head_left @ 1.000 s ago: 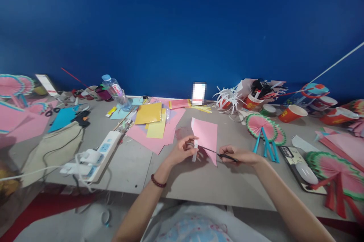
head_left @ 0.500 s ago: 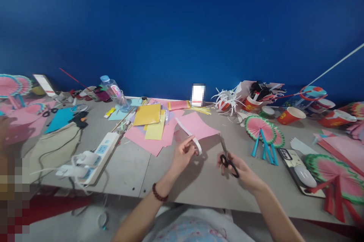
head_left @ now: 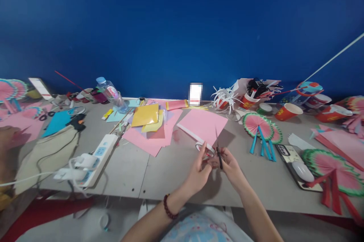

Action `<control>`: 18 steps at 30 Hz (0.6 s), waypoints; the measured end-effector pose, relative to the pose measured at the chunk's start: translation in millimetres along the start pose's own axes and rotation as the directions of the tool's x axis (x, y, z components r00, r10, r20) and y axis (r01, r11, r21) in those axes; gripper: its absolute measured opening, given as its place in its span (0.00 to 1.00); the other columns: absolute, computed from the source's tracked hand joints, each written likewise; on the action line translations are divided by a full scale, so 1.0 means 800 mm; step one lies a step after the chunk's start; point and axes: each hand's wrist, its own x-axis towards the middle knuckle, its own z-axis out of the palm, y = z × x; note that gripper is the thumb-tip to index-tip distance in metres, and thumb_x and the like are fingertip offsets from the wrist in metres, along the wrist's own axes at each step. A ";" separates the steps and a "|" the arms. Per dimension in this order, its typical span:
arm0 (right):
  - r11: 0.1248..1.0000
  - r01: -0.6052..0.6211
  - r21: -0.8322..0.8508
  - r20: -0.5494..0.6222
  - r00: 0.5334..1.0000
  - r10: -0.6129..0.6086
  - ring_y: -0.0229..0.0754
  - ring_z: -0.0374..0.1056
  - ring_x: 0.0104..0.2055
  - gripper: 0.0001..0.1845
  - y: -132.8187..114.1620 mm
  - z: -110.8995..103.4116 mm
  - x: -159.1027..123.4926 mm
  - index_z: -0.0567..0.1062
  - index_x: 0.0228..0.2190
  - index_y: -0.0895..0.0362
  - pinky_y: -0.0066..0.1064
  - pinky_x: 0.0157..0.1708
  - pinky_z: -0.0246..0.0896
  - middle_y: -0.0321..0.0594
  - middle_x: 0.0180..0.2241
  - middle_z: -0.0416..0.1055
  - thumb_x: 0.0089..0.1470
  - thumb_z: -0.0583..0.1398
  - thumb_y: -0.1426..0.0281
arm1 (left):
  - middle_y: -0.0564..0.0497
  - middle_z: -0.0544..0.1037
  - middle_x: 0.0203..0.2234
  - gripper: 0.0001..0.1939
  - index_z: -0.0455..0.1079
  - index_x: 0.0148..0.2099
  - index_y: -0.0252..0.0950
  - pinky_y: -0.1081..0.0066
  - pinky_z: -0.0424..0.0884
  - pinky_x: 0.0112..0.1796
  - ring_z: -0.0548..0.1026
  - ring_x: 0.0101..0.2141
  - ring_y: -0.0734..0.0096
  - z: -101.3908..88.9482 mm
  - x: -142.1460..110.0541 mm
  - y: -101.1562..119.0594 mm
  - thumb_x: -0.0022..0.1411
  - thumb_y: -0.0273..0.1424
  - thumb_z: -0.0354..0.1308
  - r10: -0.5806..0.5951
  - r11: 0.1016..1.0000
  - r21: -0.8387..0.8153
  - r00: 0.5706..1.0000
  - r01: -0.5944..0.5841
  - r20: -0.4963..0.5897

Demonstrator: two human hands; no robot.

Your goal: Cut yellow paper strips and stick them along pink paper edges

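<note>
One trimming step, apparently: right hand (head_left: 232, 170) grasps scissors (head_left: 219, 157); left hand (head_left: 196, 177) pinches white-edged pink paper (head_left: 203, 123). Next move likely needs taut paper, fingertips clear.

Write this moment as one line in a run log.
left hand: at near end of white strip | right hand: holding scissors | pink sheet: beyond hands | bottle: leaning, left
</note>
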 end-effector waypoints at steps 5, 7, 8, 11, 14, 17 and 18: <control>0.999 0.045 0.009 -0.047 0.998 -0.045 0.37 0.67 0.22 0.26 0.007 0.000 0.003 0.63 0.29 0.53 0.29 0.24 0.65 0.31 0.23 0.68 0.37 0.70 0.55 | 0.45 0.60 0.62 0.33 0.50 0.67 0.41 0.62 0.61 0.57 0.61 0.60 0.60 -0.003 -0.007 0.003 0.61 0.31 0.53 0.021 0.994 0.110 1.000 -0.019 -0.020; 0.997 0.071 0.012 -0.047 0.996 -0.071 0.37 0.67 0.22 0.25 0.009 0.000 0.002 0.62 0.29 0.53 0.30 0.25 0.65 0.32 0.22 0.69 0.39 0.69 0.55 | 0.45 0.62 0.61 0.32 0.53 0.66 0.41 0.62 0.63 0.55 0.63 0.58 0.61 -0.005 -0.006 0.007 0.61 0.31 0.54 0.043 0.988 0.149 0.998 -0.035 -0.052; 0.997 0.075 0.008 -0.044 0.996 -0.074 0.37 0.67 0.22 0.24 0.009 0.000 0.001 0.62 0.29 0.53 0.30 0.25 0.64 0.31 0.21 0.68 0.40 0.69 0.55 | 0.44 0.64 0.59 0.31 0.54 0.65 0.41 0.63 0.64 0.54 0.64 0.57 0.61 -0.007 -0.005 0.008 0.61 0.32 0.54 0.056 0.986 0.164 0.995 -0.043 -0.077; 0.999 0.046 -0.022 -0.008 0.999 -0.046 0.36 0.64 0.20 0.24 0.011 -0.002 0.000 0.61 0.28 0.53 0.28 0.22 0.60 0.30 0.19 0.67 0.41 0.68 0.56 | 0.44 0.70 0.53 0.27 0.59 0.62 0.40 0.65 0.69 0.47 0.71 0.49 0.63 -0.015 0.002 0.014 0.61 0.33 0.54 0.080 0.972 0.229 0.988 -0.049 -0.130; 0.999 0.003 -0.037 0.067 0.998 -0.001 0.35 0.62 0.18 0.24 0.009 -0.006 0.002 0.61 0.28 0.53 0.27 0.19 0.55 0.29 0.16 0.65 0.41 0.68 0.55 | 0.46 0.76 0.44 0.21 0.67 0.57 0.41 0.63 0.70 0.43 0.74 0.38 0.64 -0.029 0.006 0.019 0.62 0.35 0.55 0.204 0.869 0.479 0.972 -0.125 -0.116; 0.998 -0.043 -0.044 0.139 0.989 0.049 0.33 0.60 0.17 0.25 0.000 -0.009 0.005 0.61 0.27 0.53 0.26 0.19 0.54 0.27 0.17 0.63 0.40 0.69 0.55 | 0.45 0.78 0.38 0.18 0.72 0.53 0.43 0.58 0.67 0.46 0.73 0.40 0.58 -0.045 0.006 0.025 0.60 0.36 0.58 0.426 0.583 0.761 0.905 -0.283 0.011; 0.997 -0.062 -0.054 0.164 0.984 0.070 0.32 0.59 0.16 0.25 -0.005 -0.010 0.006 0.61 0.27 0.53 0.26 0.19 0.53 0.27 0.17 0.63 0.40 0.69 0.55 | 0.45 0.78 0.37 0.19 0.71 0.55 0.43 0.58 0.67 0.46 0.73 0.39 0.57 -0.050 0.005 0.027 0.61 0.35 0.58 0.459 0.500 0.807 0.886 -0.316 0.062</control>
